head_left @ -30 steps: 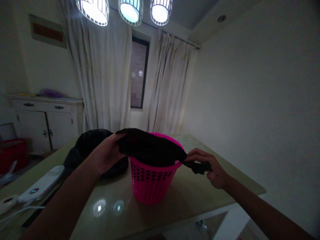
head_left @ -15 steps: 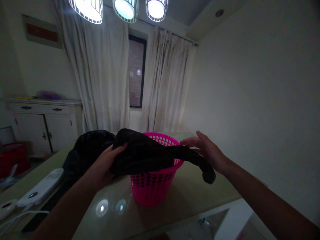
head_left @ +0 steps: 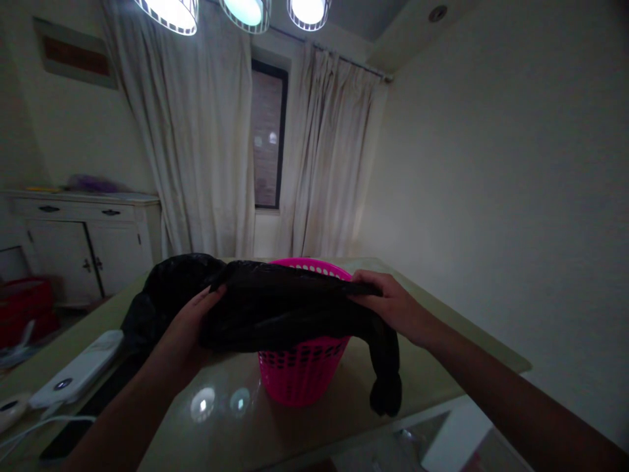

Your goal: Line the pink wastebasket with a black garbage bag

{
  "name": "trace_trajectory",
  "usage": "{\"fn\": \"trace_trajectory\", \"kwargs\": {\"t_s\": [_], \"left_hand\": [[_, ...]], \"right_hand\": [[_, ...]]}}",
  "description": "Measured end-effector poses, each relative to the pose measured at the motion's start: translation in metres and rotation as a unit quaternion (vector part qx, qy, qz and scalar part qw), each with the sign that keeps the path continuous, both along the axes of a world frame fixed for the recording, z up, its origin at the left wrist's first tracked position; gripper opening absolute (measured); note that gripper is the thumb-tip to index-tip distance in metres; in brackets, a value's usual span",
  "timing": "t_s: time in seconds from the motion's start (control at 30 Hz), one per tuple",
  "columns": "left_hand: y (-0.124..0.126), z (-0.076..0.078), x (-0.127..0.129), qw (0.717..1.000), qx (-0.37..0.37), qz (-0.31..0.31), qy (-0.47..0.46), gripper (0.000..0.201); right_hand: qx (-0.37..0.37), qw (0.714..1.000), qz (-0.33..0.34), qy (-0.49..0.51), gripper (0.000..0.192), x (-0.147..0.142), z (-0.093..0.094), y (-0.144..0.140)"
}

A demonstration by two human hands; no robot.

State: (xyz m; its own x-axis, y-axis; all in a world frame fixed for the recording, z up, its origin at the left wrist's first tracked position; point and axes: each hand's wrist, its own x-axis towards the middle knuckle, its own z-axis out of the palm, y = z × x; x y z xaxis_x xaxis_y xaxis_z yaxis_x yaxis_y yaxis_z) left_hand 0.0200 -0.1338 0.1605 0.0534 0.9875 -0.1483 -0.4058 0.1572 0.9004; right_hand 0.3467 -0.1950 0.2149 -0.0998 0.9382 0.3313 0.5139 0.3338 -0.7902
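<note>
- Fingers of our left hand (head_left: 189, 324) curl on the near-left edge of the black bag (head_left: 280, 308).
- Our right hand (head_left: 393, 305) pinches its right edge.
- Between them, the bag stretches left-right over the pink basket (head_left: 302, 373), one end drooping right.

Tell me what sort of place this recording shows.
Probably a home dining or living room: a glossy table with a pink basket on it, long pale curtains at a dark window, a white sideboard, and hanging lamps.

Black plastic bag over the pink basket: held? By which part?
Yes. Left hand grips the black plastic bag at its left edge, right hand at its right edge, above the pink perforated basket.
</note>
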Motion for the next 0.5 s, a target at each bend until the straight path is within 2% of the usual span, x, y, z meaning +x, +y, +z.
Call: {"fn": "trace_trajectory", "kwargs": {"t_s": [0.07,0.13,0.27,0.33,0.4,0.5], "left_hand": [[0.002,-0.003,-0.005,0.999,-0.015,0.03,0.015,0.036],[0.003,-0.006,-0.01,0.998,-0.004,0.054,0.035,0.032],[0.007,-0.017,-0.018,0.995,0.026,0.068,0.072,0.018],[0.014,-0.026,-0.021,0.993,0.015,0.073,0.097,0.016],[0.026,-0.036,-0.02,0.991,0.001,0.07,0.117,0.021],[0.051,-0.048,-0.009,0.994,0.018,0.027,0.101,0.025]], "right_hand": [[-0.015,0.997,-0.014,0.069,0.027,0.002,0.001,-0.005],[-0.006,0.995,-0.035,0.094,0.028,0.01,0.002,-0.008],[0.029,0.997,-0.071,0.032,0.038,0.046,-0.004,-0.008],[0.019,0.997,-0.08,0.001,0.032,0.066,-0.013,-0.004],[-0.001,0.995,-0.096,0.012,0.026,0.079,-0.024,0.004],[-0.042,0.986,-0.11,0.117,0.031,0.079,-0.044,0.026]]}}
